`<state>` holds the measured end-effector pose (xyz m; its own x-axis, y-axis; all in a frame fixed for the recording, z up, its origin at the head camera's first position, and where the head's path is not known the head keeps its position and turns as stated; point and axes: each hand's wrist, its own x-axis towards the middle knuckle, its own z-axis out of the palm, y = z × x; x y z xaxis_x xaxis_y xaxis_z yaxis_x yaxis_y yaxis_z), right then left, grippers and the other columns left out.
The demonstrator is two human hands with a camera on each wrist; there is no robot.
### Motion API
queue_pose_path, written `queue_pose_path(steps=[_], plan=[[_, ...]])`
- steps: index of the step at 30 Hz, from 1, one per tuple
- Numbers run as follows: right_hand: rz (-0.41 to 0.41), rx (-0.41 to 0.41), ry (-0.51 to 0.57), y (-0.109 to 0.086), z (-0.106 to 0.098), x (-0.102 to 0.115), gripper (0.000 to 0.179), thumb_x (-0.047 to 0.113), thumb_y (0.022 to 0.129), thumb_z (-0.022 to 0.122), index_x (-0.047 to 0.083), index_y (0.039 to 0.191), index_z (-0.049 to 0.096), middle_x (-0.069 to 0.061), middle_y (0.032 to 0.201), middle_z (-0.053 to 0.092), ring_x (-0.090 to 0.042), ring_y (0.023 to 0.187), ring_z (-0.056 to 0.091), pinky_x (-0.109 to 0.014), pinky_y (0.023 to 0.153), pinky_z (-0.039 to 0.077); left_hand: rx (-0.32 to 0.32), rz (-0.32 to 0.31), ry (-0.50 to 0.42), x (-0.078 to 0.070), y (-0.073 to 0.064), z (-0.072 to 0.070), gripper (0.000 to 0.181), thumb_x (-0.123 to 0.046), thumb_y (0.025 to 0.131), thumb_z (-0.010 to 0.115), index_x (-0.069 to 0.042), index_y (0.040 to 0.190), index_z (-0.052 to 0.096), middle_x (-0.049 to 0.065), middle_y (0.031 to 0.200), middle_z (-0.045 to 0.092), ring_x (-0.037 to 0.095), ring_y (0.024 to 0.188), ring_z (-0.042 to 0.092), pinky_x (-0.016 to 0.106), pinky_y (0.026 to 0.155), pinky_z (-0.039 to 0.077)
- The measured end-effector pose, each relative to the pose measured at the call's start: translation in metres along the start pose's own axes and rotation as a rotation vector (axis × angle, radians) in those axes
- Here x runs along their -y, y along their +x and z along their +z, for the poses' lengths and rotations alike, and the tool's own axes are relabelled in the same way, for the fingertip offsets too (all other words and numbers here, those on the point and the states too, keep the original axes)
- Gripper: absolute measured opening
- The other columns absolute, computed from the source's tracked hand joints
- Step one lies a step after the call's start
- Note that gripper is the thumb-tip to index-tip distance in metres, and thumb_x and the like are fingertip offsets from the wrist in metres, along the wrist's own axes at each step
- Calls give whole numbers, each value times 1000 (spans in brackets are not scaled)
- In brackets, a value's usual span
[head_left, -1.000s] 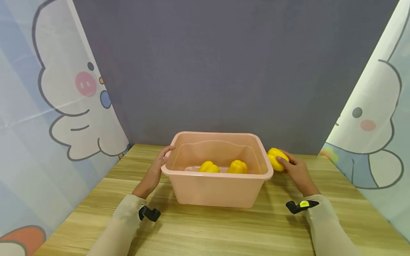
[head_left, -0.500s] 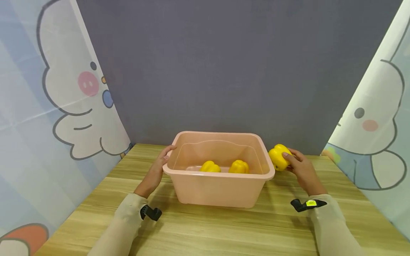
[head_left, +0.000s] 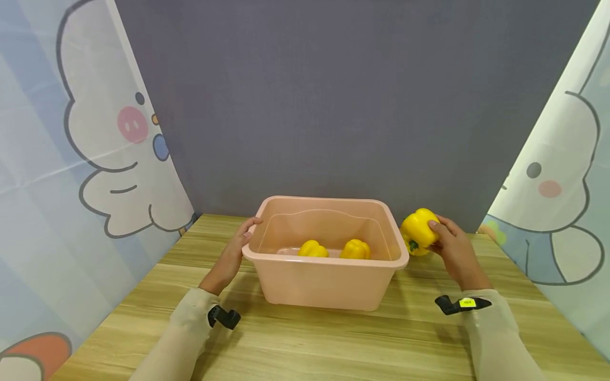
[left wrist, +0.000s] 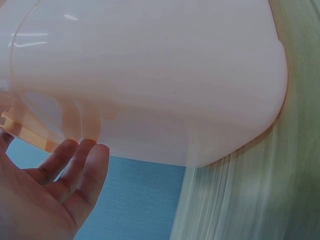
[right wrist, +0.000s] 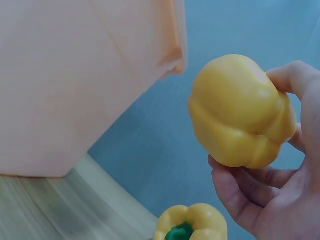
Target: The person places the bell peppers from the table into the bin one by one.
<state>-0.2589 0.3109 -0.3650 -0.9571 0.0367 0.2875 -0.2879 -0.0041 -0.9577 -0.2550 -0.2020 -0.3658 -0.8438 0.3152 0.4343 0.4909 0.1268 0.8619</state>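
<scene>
A yellow pepper (head_left: pixel 420 226) is grasped by the right hand (head_left: pixel 456 253), with the thumb laid on one side and the fingers curled under the other; it is held outside the tub (head_left: pixel 324 283), to the right of its far right corner and apart from the rim, as is shown by the gap in the right wrist view. The tub's mouth is therefore to be found to the left of the held pepper, across the short right-hand rim, while the tub's long axis is laid left to right between the two hands. No clear long axis is offered by the pepper itself, which is stubby and held tilted. The rim's left end is gripped by the left hand (head_left: pixel 231 256), with fingertips set against the outer wall, so the held pepper is separated from that hand by the tub's whole length. Another pepper (right wrist: pixel 209 218), its green stem exposed, is seen below the held one, nearest to the right hand. Inside the tub, a left pepper (head_left: pixel 313 248) and a right pepper (head_left: pixel 355 249) are seen side by side, well apart from both hands
</scene>
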Motion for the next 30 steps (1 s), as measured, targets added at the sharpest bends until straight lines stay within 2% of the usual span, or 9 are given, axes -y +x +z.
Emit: queue_pose_path(steps=[6, 13, 22, 30], plan=[[3, -8, 90, -1, 1, 7, 46, 32, 104, 54, 14, 145, 45, 4, 115, 55, -8, 90, 65, -22, 76, 54, -4, 0, -3, 2, 0, 0, 51, -30, 105, 30, -3, 147, 34, 16, 156, 26, 35, 133, 34, 35, 99, 37], [-6, 36, 275, 0, 4, 18, 25, 25, 106, 51, 21, 131, 50, 0, 118, 51, -13, 90, 64, -25, 77, 54, 0, 2, -8, 3, 1, 0, 50, -30, 105, 30, -4, 147, 35, 15, 156, 26, 35, 133, 35, 34, 99, 38], [-108, 83, 299, -2, 13, 29, 23, 18, 106, 49, 16, 129, 51, -3, 119, 53, -13, 93, 62, -25, 79, 54, 9, 26, -11, 3, 2, -1, 50, -29, 106, 28, -2, 147, 33, 18, 152, 31, 38, 129, 39, 29, 94, 42], [-104, 59, 292, -5, 19, 35, 23, 17, 105, 52, 18, 128, 54, -1, 122, 52, -13, 97, 61, -24, 81, 53, 6, 19, -11, 3, 1, -1, 50, -30, 106, 28, -3, 147, 34, 18, 151, 33, 37, 129, 39, 29, 96, 41]])
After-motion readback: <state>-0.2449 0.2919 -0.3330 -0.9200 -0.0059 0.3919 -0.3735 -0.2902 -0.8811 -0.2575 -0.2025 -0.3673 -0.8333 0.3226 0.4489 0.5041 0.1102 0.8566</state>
